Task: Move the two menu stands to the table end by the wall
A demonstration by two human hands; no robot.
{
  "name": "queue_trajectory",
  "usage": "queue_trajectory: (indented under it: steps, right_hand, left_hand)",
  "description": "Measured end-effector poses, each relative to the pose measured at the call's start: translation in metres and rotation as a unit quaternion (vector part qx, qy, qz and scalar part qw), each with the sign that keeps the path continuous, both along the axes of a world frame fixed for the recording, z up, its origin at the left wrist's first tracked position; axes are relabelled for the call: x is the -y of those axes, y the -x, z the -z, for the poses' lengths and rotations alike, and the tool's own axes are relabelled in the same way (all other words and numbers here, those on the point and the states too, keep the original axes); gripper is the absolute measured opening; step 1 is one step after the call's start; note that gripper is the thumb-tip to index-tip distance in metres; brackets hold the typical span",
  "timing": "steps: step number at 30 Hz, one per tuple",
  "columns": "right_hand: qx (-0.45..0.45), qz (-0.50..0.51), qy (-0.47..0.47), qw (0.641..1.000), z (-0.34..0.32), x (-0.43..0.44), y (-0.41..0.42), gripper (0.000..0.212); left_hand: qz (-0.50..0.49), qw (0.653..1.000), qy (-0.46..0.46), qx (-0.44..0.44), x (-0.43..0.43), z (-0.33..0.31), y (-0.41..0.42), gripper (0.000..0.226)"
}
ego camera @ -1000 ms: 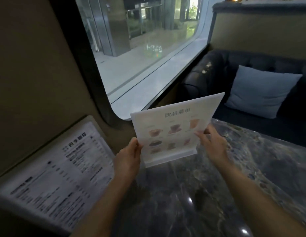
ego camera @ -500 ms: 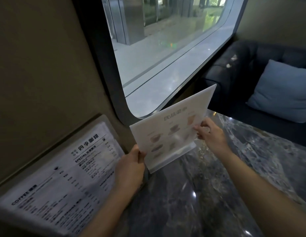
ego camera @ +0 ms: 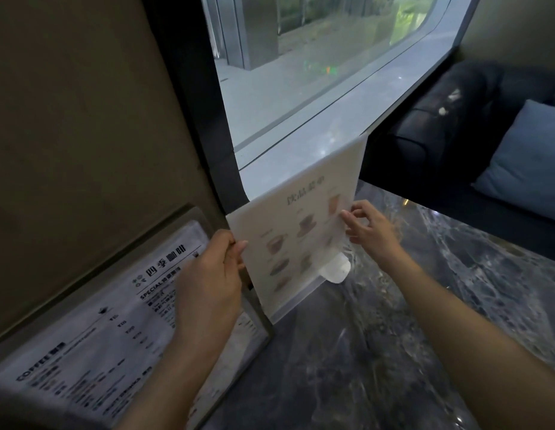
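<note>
A clear acrylic drinks menu stand [ego camera: 304, 240] with pictures of cups stands on the dark marble table [ego camera: 394, 352], close to the wall under the window. My left hand [ego camera: 208, 274] pinches its left edge. My right hand [ego camera: 369, 228] holds its right edge with the fingertips. A second, larger coffee menu stand [ego camera: 93, 342] with black print leans against the wall at the lower left, partly hidden by my left forearm.
A large window [ego camera: 316, 72] with a dark frame rises behind the table end. A dark sofa [ego camera: 456, 125] with a blue cushion [ego camera: 527, 162] sits across the table at the right. A beige wall [ego camera: 83, 119] fills the left.
The drinks menu stand has turned edge-on toward the wall and moved closer to the window corner, its base now down on the table. Both hands stayed on its edges.
</note>
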State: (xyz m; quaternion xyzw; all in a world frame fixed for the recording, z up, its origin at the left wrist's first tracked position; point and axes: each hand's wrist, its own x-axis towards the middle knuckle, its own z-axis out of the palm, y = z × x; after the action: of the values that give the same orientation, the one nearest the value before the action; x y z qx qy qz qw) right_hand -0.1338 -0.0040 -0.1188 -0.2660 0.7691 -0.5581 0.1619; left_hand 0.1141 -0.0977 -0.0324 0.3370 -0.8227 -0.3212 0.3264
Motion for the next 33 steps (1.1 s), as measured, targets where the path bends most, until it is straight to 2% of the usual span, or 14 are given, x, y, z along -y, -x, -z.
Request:
queue_trajectory:
  steps: [13, 16, 19, 33]
  right_hand:
    - [0.047, -0.028, 0.029, 0.998, 0.004, 0.036, -0.001, 0.012]
    - [0.068, -0.036, 0.039, 0.996, 0.003, 0.038, 0.000, 0.020]
    - [0.083, -0.045, 0.032, 0.995, 0.005, 0.043, 0.000, 0.026]
    - [0.078, -0.075, -0.015, 0.994, -0.001, 0.055, 0.005, 0.021]
  left_hand:
    - [-0.047, 0.999, -0.009, -0.017, 0.004, 0.000, -0.005, 0.019]
    - [-0.050, 0.999, -0.006, -0.017, 0.008, 0.000, -0.004, 0.018]
    - [-0.059, 0.998, 0.002, -0.014, 0.009, 0.000, -0.002, 0.018]
    - [-0.060, 0.998, 0.002, -0.021, 0.015, -0.001, -0.002, 0.019]
